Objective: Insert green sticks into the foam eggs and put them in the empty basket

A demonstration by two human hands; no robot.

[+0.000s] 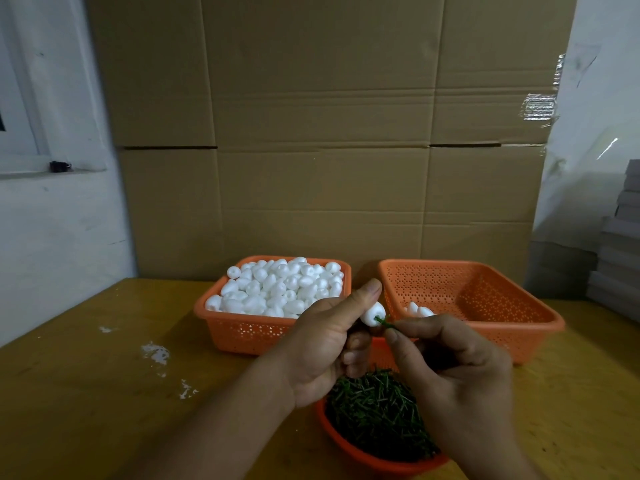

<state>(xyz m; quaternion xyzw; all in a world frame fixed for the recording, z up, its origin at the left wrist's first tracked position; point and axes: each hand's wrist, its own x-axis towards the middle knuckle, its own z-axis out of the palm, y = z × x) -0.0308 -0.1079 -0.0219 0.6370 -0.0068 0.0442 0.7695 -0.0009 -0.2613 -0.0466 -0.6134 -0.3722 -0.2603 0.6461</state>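
Note:
My left hand (325,344) grips a white foam egg (372,314) between thumb and fingers, above the table's middle. My right hand (453,362) pinches a green stick (385,323) whose tip sits in the egg's end. Behind, an orange basket (242,332) on the left is heaped with foam eggs (280,287). The orange basket (485,327) on the right holds a few eggs (419,310) at its near left corner. Under my hands an orange bowl (349,448) holds a pile of green sticks (374,410).
The baskets stand on a yellow-brown wooden table (104,393) with white crumbs (156,353) on its left part. A tall cardboard wall (322,133) closes the back. Grey stacked boards (620,244) stand at the right edge.

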